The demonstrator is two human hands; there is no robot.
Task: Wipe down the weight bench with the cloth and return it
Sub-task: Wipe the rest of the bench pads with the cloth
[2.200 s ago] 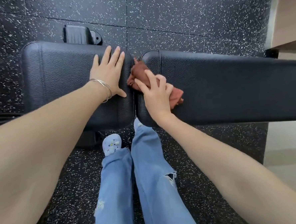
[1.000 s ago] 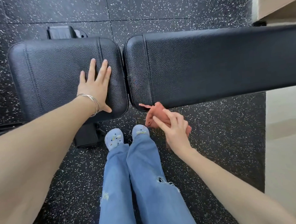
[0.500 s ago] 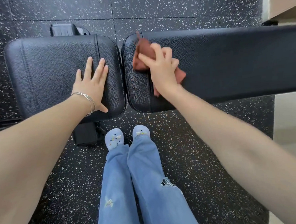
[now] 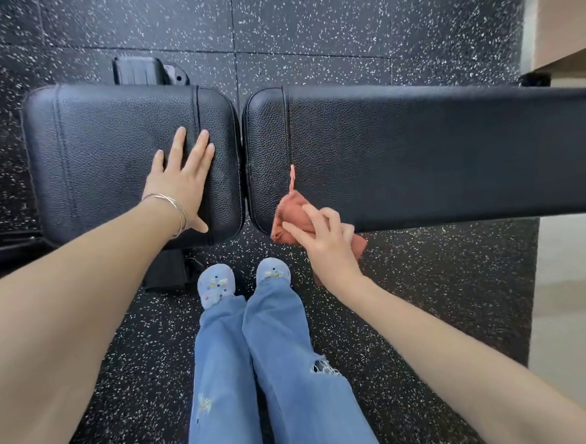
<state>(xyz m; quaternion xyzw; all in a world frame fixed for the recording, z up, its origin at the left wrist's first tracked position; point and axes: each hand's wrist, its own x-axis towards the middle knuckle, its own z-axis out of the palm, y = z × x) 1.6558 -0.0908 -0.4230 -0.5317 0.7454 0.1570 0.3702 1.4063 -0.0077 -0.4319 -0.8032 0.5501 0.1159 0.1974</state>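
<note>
— Entry one, the hands?
— Left hand [image 4: 182, 180]: laid flat, palm down, on the seat pad [image 4: 109, 157] of the weight bench [image 4: 487, 162]. Fingers straight and a little spread, near the pad's right end. Arm stretched out from the lower left. Thin metal bangles [image 4: 177, 211] at the wrist.
— And the other?
— Right hand [image 4: 323, 240]: fingers curled round the cloth [image 4: 292, 211], gripping it at the near edge of the long back pad [image 4: 399, 139], close to that pad's left end. Arm reaching up from the lower right.
— The cloth itself?
— Rust-red, bunched. Upper part lies against the padded surface, one thin corner trailing up along the stitched seam. Lower part hangs past the edge beneath the hand.
— Any markings?
— Small coloured charms on the pale shoes [image 4: 216, 285]; too small to read.
— Surroundings?
— Two black grained pads, end to end, a narrow gap between them. Black bracket [image 4: 141, 71] behind the seat pad; dark frame base [image 4: 166, 274] under its near edge. Black rubber floor [image 4: 425, 282] flecked white. Pale flooring [image 4: 577, 290] at right, wooden panel [image 4: 566, 9] at upper right. Blue jeans [image 4: 283, 359], torn at one knee, stand just before the gap, beside the right hand.
</note>
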